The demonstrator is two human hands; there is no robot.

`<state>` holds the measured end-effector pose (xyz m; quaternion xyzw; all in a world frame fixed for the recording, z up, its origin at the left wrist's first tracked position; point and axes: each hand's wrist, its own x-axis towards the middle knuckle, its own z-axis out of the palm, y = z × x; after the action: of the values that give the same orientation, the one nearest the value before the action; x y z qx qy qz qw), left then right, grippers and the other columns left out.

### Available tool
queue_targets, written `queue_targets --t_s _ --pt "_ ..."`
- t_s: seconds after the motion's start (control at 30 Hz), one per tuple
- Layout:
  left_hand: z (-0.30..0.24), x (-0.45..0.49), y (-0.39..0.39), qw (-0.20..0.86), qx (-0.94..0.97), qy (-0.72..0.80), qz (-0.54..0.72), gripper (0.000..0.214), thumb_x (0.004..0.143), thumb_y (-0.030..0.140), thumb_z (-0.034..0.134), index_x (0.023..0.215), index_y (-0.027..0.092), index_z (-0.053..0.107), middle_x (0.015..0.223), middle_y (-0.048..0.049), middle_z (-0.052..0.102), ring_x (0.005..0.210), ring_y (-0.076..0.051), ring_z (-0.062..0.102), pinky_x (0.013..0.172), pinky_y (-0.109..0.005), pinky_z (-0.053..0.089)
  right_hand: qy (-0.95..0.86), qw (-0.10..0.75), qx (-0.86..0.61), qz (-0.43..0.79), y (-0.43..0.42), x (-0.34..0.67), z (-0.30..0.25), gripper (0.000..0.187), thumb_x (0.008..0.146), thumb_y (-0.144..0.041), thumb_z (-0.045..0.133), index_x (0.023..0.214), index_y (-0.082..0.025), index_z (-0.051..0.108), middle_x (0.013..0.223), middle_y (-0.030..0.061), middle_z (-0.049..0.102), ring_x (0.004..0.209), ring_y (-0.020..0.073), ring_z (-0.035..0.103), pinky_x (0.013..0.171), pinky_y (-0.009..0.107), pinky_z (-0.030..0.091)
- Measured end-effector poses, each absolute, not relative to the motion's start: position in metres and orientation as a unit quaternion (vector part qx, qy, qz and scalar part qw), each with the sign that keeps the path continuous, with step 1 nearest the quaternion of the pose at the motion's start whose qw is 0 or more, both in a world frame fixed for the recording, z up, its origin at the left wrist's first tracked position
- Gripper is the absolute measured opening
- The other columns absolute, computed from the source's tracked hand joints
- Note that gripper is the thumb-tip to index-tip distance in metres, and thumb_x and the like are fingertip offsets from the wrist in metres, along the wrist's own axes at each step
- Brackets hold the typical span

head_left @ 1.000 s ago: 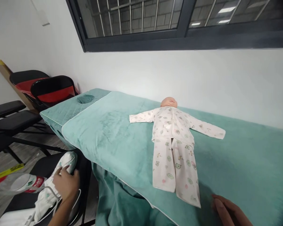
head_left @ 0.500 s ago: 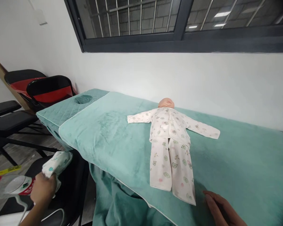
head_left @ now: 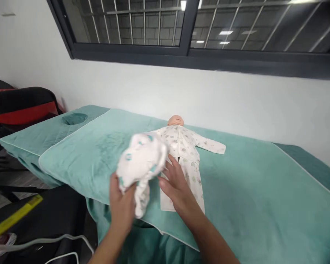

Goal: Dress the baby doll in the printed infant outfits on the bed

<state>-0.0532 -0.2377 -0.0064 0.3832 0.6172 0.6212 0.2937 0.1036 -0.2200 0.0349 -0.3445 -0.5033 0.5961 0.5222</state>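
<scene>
My left hand grips a bundled white cloth with a teal print and holds it up over the bed. Part of the cloth hangs down beside my fingers, and motion blurs it a little. My right hand is at the cloth's right side, fingers apart, at or almost at its edge; I cannot tell whether they touch. Behind both lies a baby doll on its back, dressed in a white patterned top and matching trousers. The cloth and my right hand hide one sleeve and part of the trousers.
A green padded bed with a face hole at its left end runs along the white wall under a barred window. At the lower left are a black chair, cables and a yellow strip.
My left hand has brought the white cloth up from the black chair to above the bed. My right hand has moved left, next to the cloth. The view has turned rightward.
</scene>
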Motion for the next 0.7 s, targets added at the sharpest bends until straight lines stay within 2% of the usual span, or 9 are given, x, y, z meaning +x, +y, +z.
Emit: queue_targets --t_s 0.13,0.33,0.5,0.6,0.7 --pt "0.009 -0.014 -0.235 0.446 0.451 0.542 0.552 0.050 0.081 0.043 0.064 0.124 0.020 0.054 0.114 -0.0054 0.067 0.103 -0.023 0.063 0.088 -0.031 0.051 -0.455 0.533 -0.380 0.603 -0.207 0.097 0.047 0.078 0.080 -0.042 0.072 0.147 -0.029 0.035 0.137 0.0058 0.056 0.123 0.0239 0.055 0.102 0.038 0.047" --pt "-0.008 -0.018 -0.243 0.547 0.469 0.499 0.482 0.064 0.078 0.051 0.069 0.129 0.016 0.056 0.112 -0.0091 0.070 0.100 -0.026 0.066 0.085 -0.034 0.054 -0.404 0.556 -0.399 0.607 -0.208 0.101 0.041 0.077 0.070 -0.036 0.080 0.139 -0.029 0.045 0.112 0.0040 0.068 0.098 0.0235 0.066 0.084 0.036 0.055" --pt "-0.015 -0.029 -0.247 0.526 0.506 0.466 0.501 0.051 0.083 0.051 0.064 0.125 0.021 0.062 0.121 -0.0072 0.067 0.113 -0.024 0.061 0.099 -0.033 0.048 -0.388 0.593 -0.417 0.569 -0.200 0.130 0.042 0.058 0.072 -0.037 0.078 0.125 -0.027 0.055 0.107 0.0032 0.071 0.089 0.0220 0.068 0.074 0.032 0.056" --pt "-0.016 -0.039 -0.240 0.496 0.517 0.476 0.510 0.045 0.087 0.052 0.059 0.120 0.021 0.064 0.111 -0.0071 0.069 0.106 -0.021 0.063 0.096 -0.032 0.049 -0.396 0.630 -0.424 0.516 -0.188 0.177 0.064 0.051 0.077 -0.043 0.072 0.123 -0.026 0.057 0.107 0.0035 0.071 0.081 0.0204 0.068 0.069 0.031 0.056" --pt "-0.016 -0.046 -0.233 0.487 0.492 0.508 0.513 0.043 0.086 0.054 0.058 0.113 0.020 0.065 0.103 -0.0067 0.071 0.097 -0.020 0.065 0.092 -0.031 0.051 -0.409 0.630 -0.524 0.401 -0.174 0.242 0.083 0.052 0.075 -0.047 0.072 0.120 -0.024 0.059 0.104 0.0040 0.071 0.072 0.0190 0.067 0.060 0.028 0.053"
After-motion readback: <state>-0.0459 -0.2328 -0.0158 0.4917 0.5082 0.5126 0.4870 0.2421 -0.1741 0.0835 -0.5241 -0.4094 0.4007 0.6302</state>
